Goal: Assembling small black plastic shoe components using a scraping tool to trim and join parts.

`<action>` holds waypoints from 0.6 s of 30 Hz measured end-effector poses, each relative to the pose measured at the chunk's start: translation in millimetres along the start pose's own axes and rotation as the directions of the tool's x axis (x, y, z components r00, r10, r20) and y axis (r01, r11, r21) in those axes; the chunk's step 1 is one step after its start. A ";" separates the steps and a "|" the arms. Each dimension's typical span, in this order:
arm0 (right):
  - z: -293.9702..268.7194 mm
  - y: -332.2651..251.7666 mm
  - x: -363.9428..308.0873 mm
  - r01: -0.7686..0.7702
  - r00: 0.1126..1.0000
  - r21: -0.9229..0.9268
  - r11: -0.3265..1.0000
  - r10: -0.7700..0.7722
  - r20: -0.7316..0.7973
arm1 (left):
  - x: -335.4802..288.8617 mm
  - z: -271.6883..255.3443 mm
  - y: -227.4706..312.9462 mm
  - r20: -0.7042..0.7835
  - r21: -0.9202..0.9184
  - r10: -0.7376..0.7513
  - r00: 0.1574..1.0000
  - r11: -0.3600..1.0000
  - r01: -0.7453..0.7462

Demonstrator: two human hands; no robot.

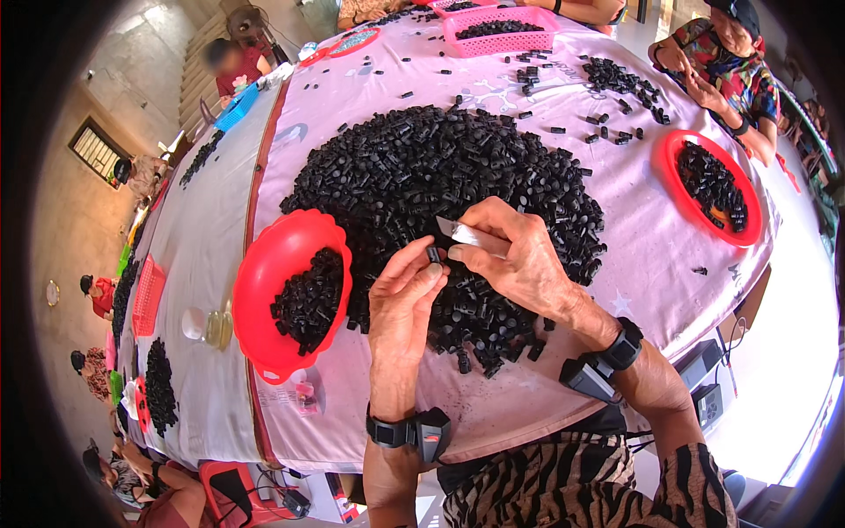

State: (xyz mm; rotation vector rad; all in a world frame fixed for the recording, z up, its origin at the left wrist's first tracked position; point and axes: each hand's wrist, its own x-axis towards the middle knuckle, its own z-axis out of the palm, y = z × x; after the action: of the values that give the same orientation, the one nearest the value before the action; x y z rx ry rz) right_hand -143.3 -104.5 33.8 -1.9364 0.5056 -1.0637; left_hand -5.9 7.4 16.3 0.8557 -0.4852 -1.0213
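Note:
Between its thumb and fingers my left hand (405, 295) pinches a small black cylindrical cap (433, 254). My right hand (521, 264) grips a flat metal blade (471, 236), its pointed end close above the cap; I cannot tell whether they touch. Both hands are over the near part of a large heap of small black cylindrical pieces (440, 167). Left of my left hand sits a red scalloped bowl (260, 290) with more of the black pieces on its right side.
A red bowl (664, 167) of black pieces stands at the right, beside a co-worker (731, 62). Far back is a pink basket (502, 42). Loose pieces lie scattered on the pink cloth (370, 97). A clear jar (218, 329) stands at left; other people sit around the tables.

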 end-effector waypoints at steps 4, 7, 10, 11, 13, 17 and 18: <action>-2.2 -5.0 0.4 -0.052 0.998 0.002 0.999 0.052 -0.025 | 0.5 -5.1 -3.4 0.002 0.044 0.023 1.000 0.999 -0.023; -3.9 -10.6 1.3 -0.130 0.990 -0.022 0.991 0.131 0.055 | 0.0 -7.2 -4.1 0.016 0.109 0.044 0.999 0.993 -0.045; -1.8 -11.7 0.0 -0.084 0.994 0.080 0.993 0.079 0.070 | -0.3 -6.7 -3.8 0.064 0.154 0.003 0.998 0.988 -0.013; -2.1 -12.6 -0.1 -0.110 0.990 0.097 0.989 0.100 0.096 | -0.8 -5.4 -4.1 0.066 0.142 0.002 0.998 0.990 -0.011; -2.1 -13.7 -0.3 -0.134 0.985 0.115 0.984 0.120 0.124 | -1.2 -4.0 -3.7 0.067 0.131 0.002 0.998 0.991 -0.011; -1.8 -11.1 -0.8 -0.166 0.975 0.126 0.978 0.143 0.173 | 0.8 -6.6 -5.4 0.049 0.041 0.016 0.999 0.999 -0.018; -1.8 -11.4 -0.7 -0.161 0.972 0.119 0.980 0.137 0.191 | 0.8 -7.2 -5.1 0.046 0.022 0.016 0.999 1.000 -0.017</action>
State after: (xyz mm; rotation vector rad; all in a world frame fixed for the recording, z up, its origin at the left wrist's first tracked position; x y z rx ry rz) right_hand -145.8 -98.5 43.4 -1.8247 0.4580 -0.7957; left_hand -3.2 8.2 7.9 0.8481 -0.5426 -1.0239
